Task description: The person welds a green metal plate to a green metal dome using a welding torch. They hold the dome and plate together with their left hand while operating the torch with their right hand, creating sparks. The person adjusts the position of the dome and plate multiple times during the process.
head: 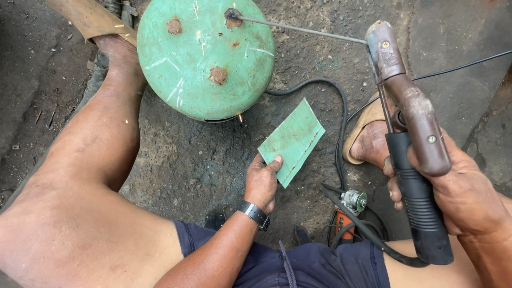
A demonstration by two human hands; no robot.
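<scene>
Brown-and-black welding electrode holder (413, 144) is gripped tight by right hand (458, 186), rod tip touching rusty round green metal tank (205, 56); flat green metal sheet (293, 140) pinched in left hand (262, 181).

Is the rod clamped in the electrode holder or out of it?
Clamped in: the rod runs from the holder head to the green tank.

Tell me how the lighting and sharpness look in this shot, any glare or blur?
Head view: soft, even daylight with only faint shadows; pale sheen streaks on the green tank; tank, green metal sheet in the left hand and the electrode holder in the right hand all look sharp; the near thigh bulges toward the frame edge, wide-angle stretch.
</scene>
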